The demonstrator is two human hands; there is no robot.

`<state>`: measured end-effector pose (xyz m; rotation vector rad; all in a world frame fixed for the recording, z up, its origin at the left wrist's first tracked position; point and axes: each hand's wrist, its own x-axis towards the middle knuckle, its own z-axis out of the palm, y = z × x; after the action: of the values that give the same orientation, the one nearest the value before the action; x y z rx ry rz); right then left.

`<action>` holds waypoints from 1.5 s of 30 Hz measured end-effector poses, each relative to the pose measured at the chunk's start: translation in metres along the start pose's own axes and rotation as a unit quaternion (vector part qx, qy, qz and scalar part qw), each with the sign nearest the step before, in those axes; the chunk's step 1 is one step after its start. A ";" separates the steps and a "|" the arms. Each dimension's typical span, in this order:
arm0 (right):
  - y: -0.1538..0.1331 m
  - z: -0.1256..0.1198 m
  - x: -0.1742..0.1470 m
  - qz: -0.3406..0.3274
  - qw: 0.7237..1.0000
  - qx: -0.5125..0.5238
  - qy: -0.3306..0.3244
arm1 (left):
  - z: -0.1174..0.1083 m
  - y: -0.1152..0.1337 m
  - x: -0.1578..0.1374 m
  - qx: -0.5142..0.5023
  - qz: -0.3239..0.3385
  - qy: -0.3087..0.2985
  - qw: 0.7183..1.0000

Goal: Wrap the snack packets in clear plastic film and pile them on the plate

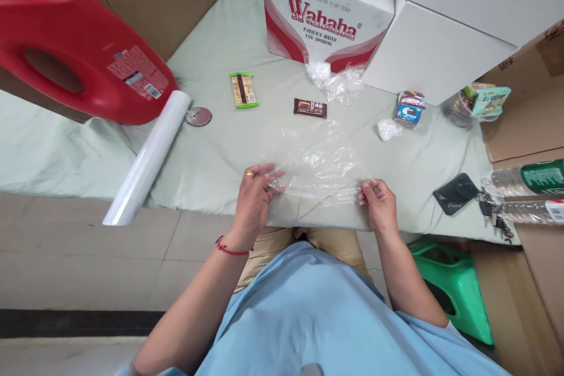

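Your left hand [258,194] and right hand [379,202] each pinch a side of the clear plastic [315,158], spread between them by the surface's [211,164] near edge; a snack bar [310,108] (brown wrapper) lies just beyond it.

Single view: head-worn, from above person's blue shirt [317,317], facing forward and steeply down. Close range: left fingers [262,168] and right fingers [369,191] around mid-frame, tabletop [215,158] beyond, printed carton [326,23] at top.
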<state>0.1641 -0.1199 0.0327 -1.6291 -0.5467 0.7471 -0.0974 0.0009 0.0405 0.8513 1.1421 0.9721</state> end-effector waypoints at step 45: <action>-0.008 0.058 0.055 -0.291 0.763 -0.525 -0.241 | -0.005 -0.025 0.010 0.617 0.281 -0.080 0.730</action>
<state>0.1603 -0.0397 0.0258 -2.0430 -2.0279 0.3437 -0.0967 0.0017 0.0131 2.4266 1.3511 0.4429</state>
